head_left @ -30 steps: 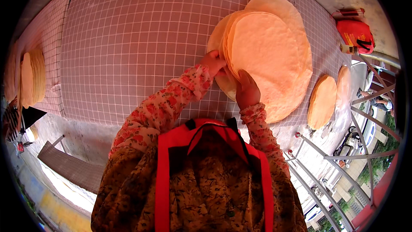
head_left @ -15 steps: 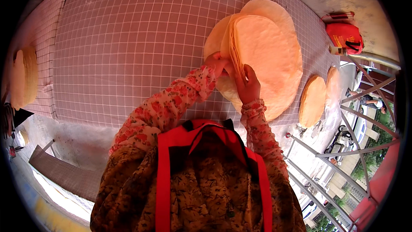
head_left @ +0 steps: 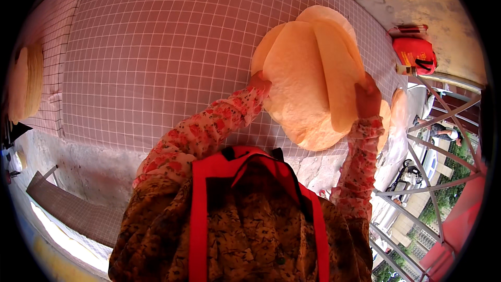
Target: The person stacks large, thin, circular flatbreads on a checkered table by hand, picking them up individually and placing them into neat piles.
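A pile of thin, round, pale-orange flatbread sheets point(head_left: 319, 138) lies on the checked tabletop, the sheets overlapping unevenly. On the pile's left side my left hand point(head_left: 260, 82) is closed at the edge of a broad sheet point(head_left: 295, 75), its fingertips partly hidden. My right hand point(head_left: 368, 99) grips the right side of a narrower batch of sheets point(head_left: 339, 75), which stands tilted beside the broad one. How many sheets are in that batch I cannot tell. Both forearms wear floral sleeves.
Another stack of round sheets point(head_left: 34, 81) stands at the far left on a separate checked surface. More sheets point(head_left: 398, 115) lie to the right, partly behind my right arm. Beyond them are a red bag point(head_left: 415, 52), a small jar point(head_left: 406, 70) and metal bars point(head_left: 433, 183).
My hands have moved apart, the right one going rightward. The upright batch of sheets has shifted right and tilted, and a broad sheet now spreads across the left of the pile.
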The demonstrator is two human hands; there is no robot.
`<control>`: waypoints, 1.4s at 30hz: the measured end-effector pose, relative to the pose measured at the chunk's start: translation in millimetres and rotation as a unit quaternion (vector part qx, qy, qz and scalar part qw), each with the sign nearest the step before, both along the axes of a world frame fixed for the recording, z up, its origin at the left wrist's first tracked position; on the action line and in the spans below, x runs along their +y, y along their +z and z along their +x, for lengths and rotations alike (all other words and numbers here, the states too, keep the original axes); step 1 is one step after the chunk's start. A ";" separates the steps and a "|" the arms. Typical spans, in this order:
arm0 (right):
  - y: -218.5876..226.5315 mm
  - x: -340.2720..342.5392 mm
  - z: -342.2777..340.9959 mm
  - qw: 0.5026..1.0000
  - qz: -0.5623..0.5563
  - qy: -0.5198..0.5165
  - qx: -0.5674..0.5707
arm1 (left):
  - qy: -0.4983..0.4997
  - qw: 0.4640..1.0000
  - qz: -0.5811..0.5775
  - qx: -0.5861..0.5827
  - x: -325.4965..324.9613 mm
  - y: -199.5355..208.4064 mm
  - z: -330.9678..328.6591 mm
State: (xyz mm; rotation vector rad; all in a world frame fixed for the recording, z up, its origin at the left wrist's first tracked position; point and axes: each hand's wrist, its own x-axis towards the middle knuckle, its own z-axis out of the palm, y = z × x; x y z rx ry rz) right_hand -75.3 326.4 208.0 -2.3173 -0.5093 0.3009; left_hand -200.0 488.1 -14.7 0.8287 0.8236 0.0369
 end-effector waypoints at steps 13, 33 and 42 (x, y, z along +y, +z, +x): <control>-141.1 44.2 -108.2 0.981 -0.012 0.161 -0.111 | -0.169 0.983 0.029 -0.070 7.1 24.2 -7.7; -107.9 23.1 -86.3 0.959 -0.182 0.112 -0.185 | -0.142 0.985 0.034 0.088 31.0 33.1 -30.8; -116.5 30.7 -97.1 0.975 -0.118 0.104 -0.156 | -0.109 0.991 -0.041 -0.061 19.8 37.6 -32.3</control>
